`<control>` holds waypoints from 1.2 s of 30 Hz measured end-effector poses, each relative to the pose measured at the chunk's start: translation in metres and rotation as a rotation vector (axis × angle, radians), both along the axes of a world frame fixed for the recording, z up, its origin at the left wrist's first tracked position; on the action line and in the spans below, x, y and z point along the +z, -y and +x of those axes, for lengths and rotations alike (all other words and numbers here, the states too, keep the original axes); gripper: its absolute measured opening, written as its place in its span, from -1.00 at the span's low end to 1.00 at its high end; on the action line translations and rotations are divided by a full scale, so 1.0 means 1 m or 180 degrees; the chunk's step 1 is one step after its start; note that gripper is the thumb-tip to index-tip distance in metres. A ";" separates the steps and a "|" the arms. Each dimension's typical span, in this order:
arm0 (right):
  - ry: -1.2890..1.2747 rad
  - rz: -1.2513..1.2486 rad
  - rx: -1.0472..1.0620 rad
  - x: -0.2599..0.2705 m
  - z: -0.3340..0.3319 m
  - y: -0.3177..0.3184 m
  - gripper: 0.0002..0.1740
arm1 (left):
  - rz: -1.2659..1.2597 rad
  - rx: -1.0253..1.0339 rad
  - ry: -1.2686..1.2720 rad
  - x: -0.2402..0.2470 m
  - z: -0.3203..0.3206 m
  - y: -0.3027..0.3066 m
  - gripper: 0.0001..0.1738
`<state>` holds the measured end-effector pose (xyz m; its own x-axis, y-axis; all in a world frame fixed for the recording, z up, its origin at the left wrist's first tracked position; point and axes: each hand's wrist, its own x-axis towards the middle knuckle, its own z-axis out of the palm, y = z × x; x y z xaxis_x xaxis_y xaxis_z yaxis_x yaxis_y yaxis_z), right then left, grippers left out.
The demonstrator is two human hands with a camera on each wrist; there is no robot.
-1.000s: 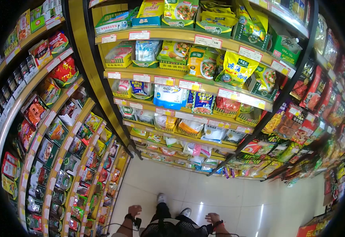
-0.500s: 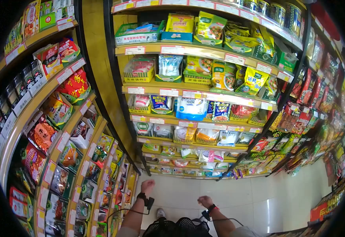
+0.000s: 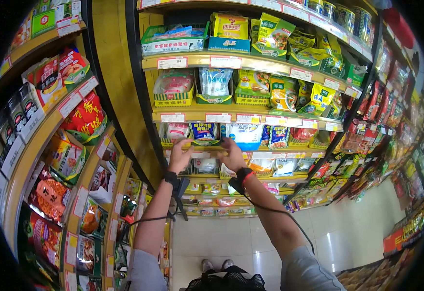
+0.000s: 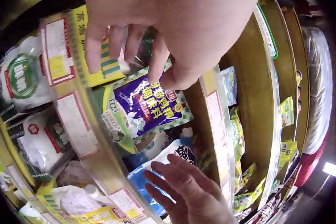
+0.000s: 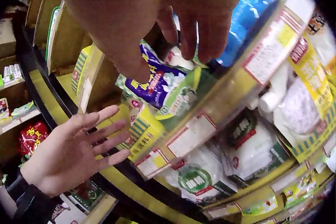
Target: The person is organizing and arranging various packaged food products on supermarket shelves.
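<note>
A blue-purple seasoning packet (image 3: 204, 131) with yellow lettering stands in a green-edged display box on a middle shelf. My left hand (image 3: 180, 157) is at its left, before a pink-and-white packet (image 3: 177, 130) in a striped yellow box. To the packet's right is my right hand (image 3: 232, 158), close to a white-and-blue bag (image 3: 245, 134). Neither hand grips anything. In the left wrist view my left fingers hang loosely over the purple packet (image 4: 149, 103). The right wrist view shows my left palm (image 5: 71, 150) spread, with my right fingers (image 5: 212, 40) reaching down beside the packet.
Shelf edges with price tags (image 3: 217, 118) run above and below the hands. A black upright (image 3: 149, 97) stands left of this rack, and another rack of packets (image 3: 49, 194) curves along the left. Tiled floor (image 3: 221, 237) lies below. Cables trail from both wrist cameras.
Both hands have risen from low over the floor to the middle shelf, around the blue-purple packet. The arms now stretch forward, and the view has come nearer to the rack.
</note>
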<state>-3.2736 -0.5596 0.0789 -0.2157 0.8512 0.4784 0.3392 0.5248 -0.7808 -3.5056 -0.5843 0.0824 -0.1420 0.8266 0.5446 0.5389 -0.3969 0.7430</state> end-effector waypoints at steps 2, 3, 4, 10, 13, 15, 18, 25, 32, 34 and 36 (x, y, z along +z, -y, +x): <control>-0.0052 0.0192 -0.0097 0.013 -0.014 -0.011 -0.36 | 0.0122 -0.0033 -0.0258 0.005 -0.002 -0.016 -0.66; 0.0161 0.0220 -0.0133 0.016 -0.019 -0.018 -0.33 | 0.0256 0.0182 -0.0294 0.007 0.002 -0.021 -0.68; 0.0373 0.0247 -0.0171 0.018 -0.024 -0.024 -0.30 | 0.0391 0.0397 -0.0329 0.010 0.005 -0.026 -0.70; 0.0192 0.0170 -0.0406 0.006 -0.053 -0.045 -0.46 | 0.0608 0.0600 -0.1053 0.004 0.008 -0.055 -0.75; 0.0063 0.0291 -0.0656 -0.006 -0.056 -0.046 -0.62 | 0.0154 0.0512 -0.0993 0.006 0.010 -0.044 -0.76; -0.0120 0.0146 -0.1022 -0.007 -0.059 -0.047 -0.81 | 0.0355 0.0387 -0.0946 0.006 0.007 -0.043 -0.75; -0.0327 0.0364 -0.1025 -0.014 -0.056 -0.052 -0.88 | 0.0660 0.0282 -0.0759 0.007 0.011 -0.028 -0.73; -0.0932 0.0349 -0.0917 -0.020 -0.058 -0.029 -0.85 | 0.0754 0.0138 -0.0725 0.003 0.020 0.014 -0.60; -0.1078 0.0523 -0.0919 -0.009 -0.037 0.004 -0.89 | 0.0811 0.0194 -0.0521 0.018 0.046 0.044 -0.60; -0.0897 0.0659 -0.1051 -0.005 -0.021 0.034 -0.89 | 0.0983 0.0244 -0.0734 0.007 0.057 0.060 -0.60; -0.0959 0.0812 -0.1202 -0.036 -0.002 0.055 -0.79 | 0.0633 0.0037 -0.0425 -0.018 0.078 0.076 -0.60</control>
<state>-3.2757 -0.6142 0.0430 0.2610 0.6917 0.6733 0.3215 0.5954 -0.7363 -3.4276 -0.6599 0.0648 -0.0666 0.6999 0.7111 0.6325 -0.5216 0.5726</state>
